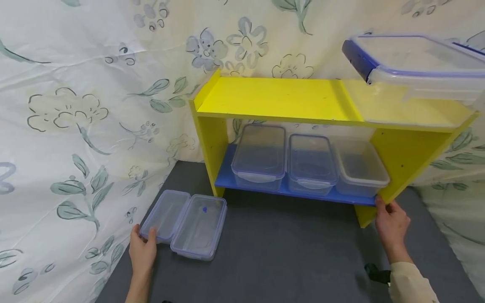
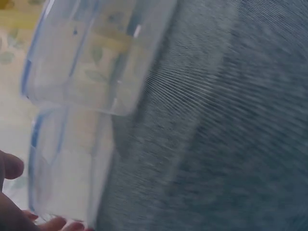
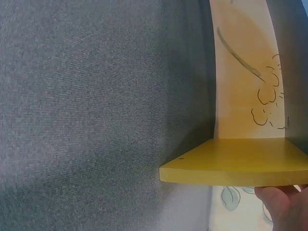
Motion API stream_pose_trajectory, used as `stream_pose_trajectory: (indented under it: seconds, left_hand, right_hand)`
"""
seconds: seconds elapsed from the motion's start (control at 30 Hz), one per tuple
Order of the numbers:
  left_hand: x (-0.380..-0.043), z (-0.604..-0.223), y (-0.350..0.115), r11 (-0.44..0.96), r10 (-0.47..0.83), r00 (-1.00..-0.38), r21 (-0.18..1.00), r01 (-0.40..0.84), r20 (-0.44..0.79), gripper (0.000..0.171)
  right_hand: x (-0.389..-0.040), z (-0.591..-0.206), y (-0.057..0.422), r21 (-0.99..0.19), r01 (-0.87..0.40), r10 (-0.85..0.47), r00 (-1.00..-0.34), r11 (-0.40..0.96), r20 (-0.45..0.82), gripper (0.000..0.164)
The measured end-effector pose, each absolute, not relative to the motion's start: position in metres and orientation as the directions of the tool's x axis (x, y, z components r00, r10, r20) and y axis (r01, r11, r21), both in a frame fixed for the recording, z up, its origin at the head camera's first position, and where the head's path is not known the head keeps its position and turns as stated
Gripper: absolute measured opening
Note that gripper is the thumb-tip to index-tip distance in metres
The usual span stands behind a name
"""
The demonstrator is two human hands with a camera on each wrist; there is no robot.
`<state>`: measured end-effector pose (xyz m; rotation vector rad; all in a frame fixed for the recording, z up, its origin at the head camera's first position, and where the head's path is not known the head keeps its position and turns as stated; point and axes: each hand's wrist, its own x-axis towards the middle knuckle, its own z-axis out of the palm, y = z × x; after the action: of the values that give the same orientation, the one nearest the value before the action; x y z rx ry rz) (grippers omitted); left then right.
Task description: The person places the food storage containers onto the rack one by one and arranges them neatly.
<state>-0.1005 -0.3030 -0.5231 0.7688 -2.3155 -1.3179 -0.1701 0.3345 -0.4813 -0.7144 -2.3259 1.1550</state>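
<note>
Clear clip-lid box point(image 1: 413, 82) is nearest the head camera, positioned at the right end of the upper board point(image 1: 276, 94).

Container in hand: the left container point(image 1: 168, 214) lies flat on the bench point(image 1: 280, 248), in front of and to the left of the yellow shelf unit point(image 1: 206, 145). The left hand point(image 1: 143, 253) touches its near end; thumb and fingers are spread, and no firm pinch shows. The right container point(image 1: 199, 227) lies just beside it. A small blue spot point(image 1: 204, 209) shows there; whether on the lid or inside cannot be told.

Unit support: the right hand point(image 1: 392, 221) appears to pinch the front edge of the right side panel point(image 1: 405, 158), at the end of the blue shelf point(image 1: 274, 192). Part of this grip is outside the right wrist view.

Caution: pulling or lifting the panel from one side would probably skew or tip the unit, putting the clip-lid box at risk of sliding off. The left-hand bin point(image 1: 259, 153), middle bin point(image 1: 312, 162) and right-hand bin point(image 1: 361, 164) stand near the front edge and could follow. Pushing the left container sideways would likely drive its neighbour toward the left foot point(image 1: 218, 191).

Surroundings: floral fabric point(image 1: 75, 122) hangs behind and to the left, limiting leftward clearance. The three bins occupy most of the blue shelf's width.
</note>
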Motion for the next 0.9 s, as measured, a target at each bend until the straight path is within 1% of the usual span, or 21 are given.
stream_pose_trajectory:
  seconds: [0.13, 0.23, 0.4, 0.47, 0.6, 0.67, 0.7, 0.8, 0.83, 0.9]
  left_hand:
    - [-0.099, -0.531, -0.306, 0.282, -0.629, -0.773, 0.900, -0.332, -0.088, 0.073]
    - [-0.099, -0.534, -0.308, 0.232, -0.630, -0.762, 0.902, -0.364, -0.146, 0.074]
    - [-0.100, -0.533, -0.310, 0.129, -0.656, -0.728, 0.921, -0.368, -0.199, 0.068]
    - [-0.100, -0.532, -0.309, 0.066, -0.682, -0.696, 0.929, -0.363, -0.224, 0.067]
    - [-0.102, -0.531, -0.306, -0.033, -0.729, -0.644, 0.951, -0.308, -0.234, 0.065]
    - [-0.104, -0.529, -0.305, -0.101, -0.748, -0.623, 0.967, -0.234, -0.229, 0.061]
    - [-0.104, -0.528, -0.305, -0.111, -0.747, -0.630, 0.974, -0.195, -0.212, 0.059]
    - [-0.106, -0.524, -0.305, -0.171, -0.739, -0.646, 0.981, -0.094, -0.191, 0.045]
    - [-0.106, -0.522, -0.306, -0.184, -0.734, -0.653, 0.980, -0.072, -0.186, 0.040]
    - [-0.106, -0.519, -0.307, -0.184, -0.712, -0.677, 0.980, -0.077, -0.187, 0.033]
  right_hand:
    - [-0.168, -0.480, 0.334, -0.821, 0.272, 0.621, -0.774, 0.502, 0.122, 0.045]
    - [-0.167, -0.478, 0.336, -0.818, 0.289, 0.619, -0.779, 0.497, 0.101, 0.047]
    - [-0.168, -0.477, 0.336, -0.826, 0.279, 0.628, -0.770, 0.490, 0.113, 0.046]
    - [-0.169, -0.477, 0.335, -0.826, 0.274, 0.635, -0.762, 0.493, 0.126, 0.044]
    - [-0.170, -0.477, 0.334, -0.828, 0.264, 0.640, -0.755, 0.494, 0.141, 0.044]
    - [-0.170, -0.477, 0.334, -0.830, 0.263, 0.641, -0.755, 0.493, 0.141, 0.044]
    - [-0.171, -0.477, 0.334, -0.831, 0.261, 0.640, -0.755, 0.492, 0.141, 0.044]
    - [-0.172, -0.478, 0.334, -0.833, 0.270, 0.646, -0.752, 0.482, 0.130, 0.044]
    - [-0.172, -0.478, 0.334, -0.833, 0.273, 0.648, -0.751, 0.481, 0.128, 0.043]
    - [-0.174, -0.479, 0.335, -0.832, 0.275, 0.649, -0.750, 0.482, 0.128, 0.044]
